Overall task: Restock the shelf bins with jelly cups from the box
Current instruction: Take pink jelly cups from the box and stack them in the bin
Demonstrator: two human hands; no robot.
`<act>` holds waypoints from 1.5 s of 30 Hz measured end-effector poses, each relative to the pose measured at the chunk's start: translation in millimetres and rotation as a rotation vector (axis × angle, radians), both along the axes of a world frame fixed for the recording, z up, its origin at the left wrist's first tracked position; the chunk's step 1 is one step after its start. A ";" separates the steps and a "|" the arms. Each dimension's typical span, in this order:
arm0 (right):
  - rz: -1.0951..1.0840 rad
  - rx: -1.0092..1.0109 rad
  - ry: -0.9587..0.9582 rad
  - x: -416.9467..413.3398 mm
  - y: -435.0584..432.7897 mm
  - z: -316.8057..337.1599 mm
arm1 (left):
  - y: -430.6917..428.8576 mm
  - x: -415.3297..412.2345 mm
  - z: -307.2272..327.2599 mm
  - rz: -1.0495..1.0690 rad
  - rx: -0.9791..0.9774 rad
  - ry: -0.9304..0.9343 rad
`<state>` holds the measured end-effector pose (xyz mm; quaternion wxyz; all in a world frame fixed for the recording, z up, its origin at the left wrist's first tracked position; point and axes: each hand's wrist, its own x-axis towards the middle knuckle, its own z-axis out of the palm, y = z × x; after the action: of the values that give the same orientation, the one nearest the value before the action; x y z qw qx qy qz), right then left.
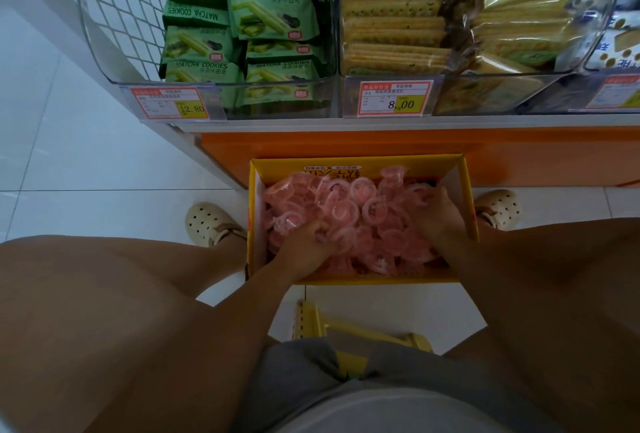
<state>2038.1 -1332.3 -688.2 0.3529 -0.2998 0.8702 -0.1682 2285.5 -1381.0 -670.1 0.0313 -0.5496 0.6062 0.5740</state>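
Head view, looking straight down from a seated person's lap: a yellow cardboard box (356, 161) stands open on the white tiled floor (86, 162) between the person's feet, against the orange base (381, 145) of a shelf. The box is heaped with pink jelly cups (346, 205). Both hands are down in the heap. The left hand (304, 247) is at the near left, fingers curled tight around a few cups. The right hand (441, 221) is at the right side, fingers bent and dug into the pile, gripping cups. Above the box, one clear shelf bin (104, 34) holds green matcha cookie packs (273, 13), and the bin beside it (450, 79) holds cracker packs (391, 34). A yellow stool (332, 332) shows beneath the person.
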 end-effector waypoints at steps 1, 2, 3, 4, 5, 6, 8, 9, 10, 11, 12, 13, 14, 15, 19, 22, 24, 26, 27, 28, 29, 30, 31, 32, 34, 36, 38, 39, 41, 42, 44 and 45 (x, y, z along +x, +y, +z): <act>-0.017 0.009 0.005 1.4 -0.3 0.1 | 0.1 0.2 1.9 0.002 -0.004 -0.001; -0.042 0.027 -0.040 2.2 -0.3 2.2 | -0.1 0.8 3.6 0.001 -0.007 0.001; -0.020 0.047 -0.049 3.0 -0.2 3.0 | 0.0 1.8 6.0 -0.001 -0.009 0.007; -0.002 0.060 -0.060 3.9 -1.4 3.5 | -0.2 3.2 9.3 -0.001 -0.012 0.013; 0.015 0.071 -0.065 4.5 -3.1 6.1 | -0.7 5.3 12.9 -0.001 -0.018 0.017; 0.014 0.074 -0.089 4.4 -5.4 7.9 | -1.7 7.2 17.1 -0.003 -0.033 0.016; 0.009 0.057 -0.129 5.0 -7.6 14.1 | -4.3 11.6 25.7 0.001 -0.083 0.005; 0.035 0.051 -0.133 5.7 -6.3 18.2 | -5.4 14.0 29.9 0.006 -0.105 -0.007; 0.063 0.040 -0.147 7.8 -4.2 22.5 | -6.1 15.8 33.8 0.014 -0.119 -0.020; 0.108 0.038 -0.146 10.5 -1.9 26.7 | -6.7 17.5 37.7 0.027 -0.124 -0.035; 0.129 0.029 -0.167 14.4 -0.1 31.5 | -7.6 19.4 41.8 0.038 -0.128 -0.045; 0.146 0.012 -0.177 19.6 0.5 39.9 | -8.9 21.8 45.6 0.046 -0.128 -0.055; 0.177 -0.033 -0.183 25.3 -0.3 48.0 | -10.5 22.9 51.8 0.051 -0.129 -0.051; 0.210 -0.083 -0.182 30.8 -1.6 58.3 | -12.4 24.2 58.9 0.063 -0.120 -0.034; 0.246 -0.261 -0.300 50.7 -3.4 117.1 | -19.8 33.5 107.4 0.075 -0.239 0.053; 0.306 -0.374 -0.434 64.2 -11.5 175.7 | -31.5 44.6 157.7 0.112 -0.385 0.139; 0.387 -0.447 -0.435 73.0 -24.9 220.8 | -40.5 50.3 196.9 0.127 -0.498 0.188; 0.429 -0.542 -0.438 82.1 -39.0 268.0 | -47.2 55.2 239.8 0.148 -0.615 0.238; 0.453 -0.596 -0.434 87.0 -44.5 293.1 | -50.6 57.8 260.3 0.158 -0.676 0.270; 0.486 -0.652 -0.424 92.6 -48.7 318.7 | -53.1 60.9 280.7 0.163 -0.733 0.292; 0.533 -0.705 -0.397 98.5 -52.1 343.3 | -56.3 64.6 299.2 0.169 -0.783 0.304; 0.566 -0.755 -0.369 104.5 -55.7 367.2 | -60.4 68.6 317.1 0.172 -0.830 0.311; 0.600 -0.807 -0.331 109.5 -60.0 389.8 | -64.6 72.4 334.8 0.177 -0.870 0.313; 0.631 -0.868 -0.288 114.9 -64.9 411.9 | -69.6 75.8 351.5 0.180 -0.910 0.309; 0.708 -0.994 -0.160 124.7 -77.2 455.0 | -78.3 83.8 381.4 0.207 -1.005 0.283; 0.750 -1.094 -0.046 131.3 -97.2 499.0 | -87.1 93.9 407.5 0.277 -1.083 0.252; 0.803 -1.085 0.119 134.4 -128.5 538.3 | -96.4 105.6 426.4 0.347 -1.148 0.247; 0.835 -1.022 0.224 135.2 -148.1 554.0 | -102.3 111.0 432.3 0.378 -1.165 0.255; 0.867 -0.843 0.362 135.2 -194.0 569.4 | -115.9 120.5 438.9 0.408 -1.170 0.257; 0.876 -0.757 0.383 136.9 -217.2 570.4 | -122.6 124.1 440.2 0.412 -1.168 0.250; 0.894 -0.592 0.375 142.6 -263.1 562.3 | -136.1 131.3 440.5 0.391 -1.163 0.224; 0.923 -0.502 0.378 146.1 -283.5 556.3 | -142.0 134.7 440.1 0.372 -1.155 0.211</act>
<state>2184.2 -1615.8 -131.9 0.1456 -0.7495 0.6301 -0.1415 2420.2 -1523.0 -230.0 -0.4323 -0.5144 0.7131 0.2001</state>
